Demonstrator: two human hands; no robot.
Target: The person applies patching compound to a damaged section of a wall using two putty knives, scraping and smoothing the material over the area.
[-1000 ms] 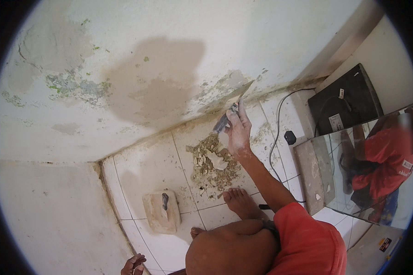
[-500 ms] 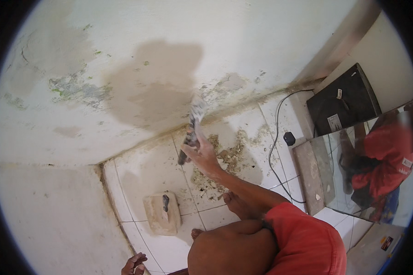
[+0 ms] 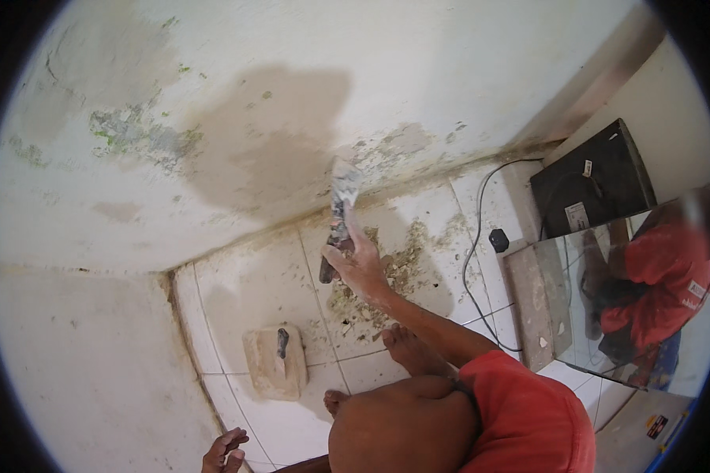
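My right hand (image 3: 360, 264) is closed around the dark handle of a putty knife (image 3: 345, 188). The knife's pale-smeared blade points up at the lower wall, its tip at the edge of a damp-looking beige patch (image 3: 268, 150). Whitish dust or paste coats my fingers. My left hand (image 3: 226, 452) hovers at the lower left, fingers loosely bent and apart, with nothing in it. Between my hands on the floor lies a flat beige slab (image 3: 270, 385). A smaller dark-handled tool (image 3: 282, 344) rests on it.
Crumbled debris (image 3: 363, 303) covers the tiles by my feet. Flaking, greenish spots (image 3: 146, 138) mark the wall. To the right are a black cable (image 3: 472, 244) with a dark plug (image 3: 498, 240), a black panel (image 3: 592, 177) leaning on the wall, and a mirror (image 3: 580, 315) reflecting red clothing.
The putty knife has shifted slightly in the picture and its blade shows more sharply. My left hand has moved slightly left and up. The whole view has tilted a little.
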